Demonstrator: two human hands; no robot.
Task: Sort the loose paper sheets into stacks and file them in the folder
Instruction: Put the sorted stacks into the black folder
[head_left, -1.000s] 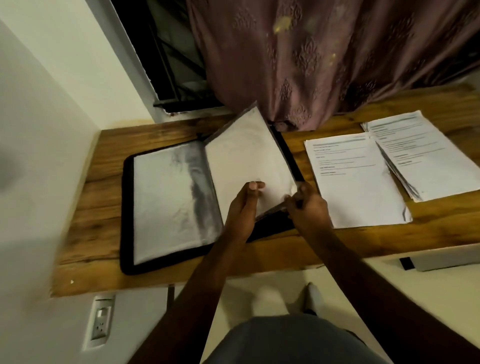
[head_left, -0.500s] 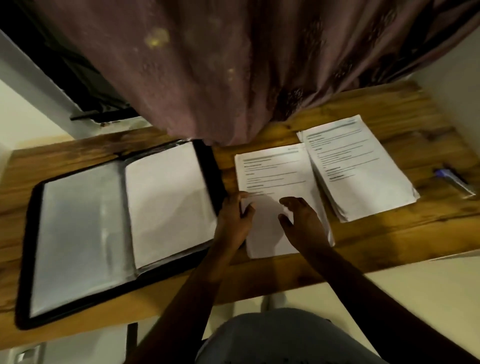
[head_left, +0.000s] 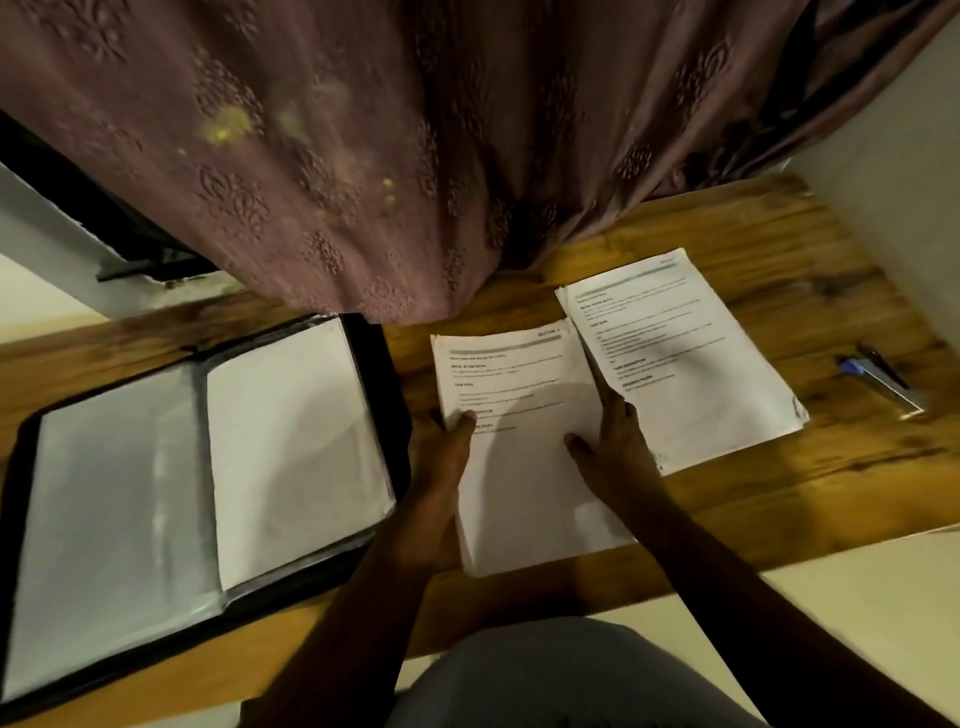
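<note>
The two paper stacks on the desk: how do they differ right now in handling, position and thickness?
The near stack is gripped at both side edges, left hand and right hand; the far stack lies untouched. The near stack sits beside the open folder and overhangs the desk front; the far stack lies nearer the pen, angled. The far stack's fanned edges look thicker. Both are white printed sheets, face up.
</note>
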